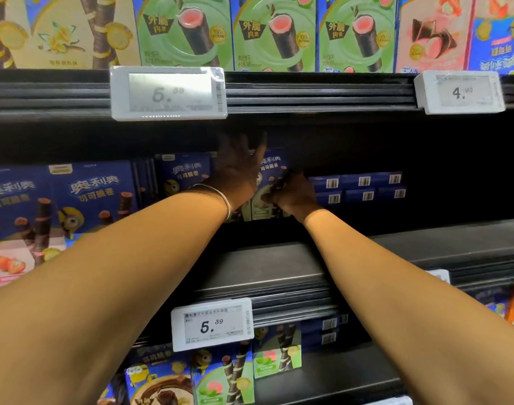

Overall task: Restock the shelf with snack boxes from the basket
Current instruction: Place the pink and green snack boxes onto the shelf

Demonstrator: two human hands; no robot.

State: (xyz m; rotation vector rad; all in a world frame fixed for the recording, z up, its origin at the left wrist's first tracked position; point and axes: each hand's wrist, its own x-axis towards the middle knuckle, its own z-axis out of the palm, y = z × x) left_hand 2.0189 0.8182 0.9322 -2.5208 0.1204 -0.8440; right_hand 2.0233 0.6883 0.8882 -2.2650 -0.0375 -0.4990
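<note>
A white rectangular plastic price tag with a faded grey screen sits at eleven o'clock. A similar white tag marked 4.90 is at two o'clock. A third white tag marked 5.39, slightly tilted, is at six o'clock.

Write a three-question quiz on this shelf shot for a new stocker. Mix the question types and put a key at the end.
1. True or false: the left hand and the right hand are both at the upright blue box on the middle shelf.
2. Where do the flat-stacked blue boxes lie relative to the hands? A) to the left B) to the right C) on the shelf above
3. Fill in: the price tag on that shelf's front edge reads ____.

Key: 1 true; 2 B; 3 5.39
</note>
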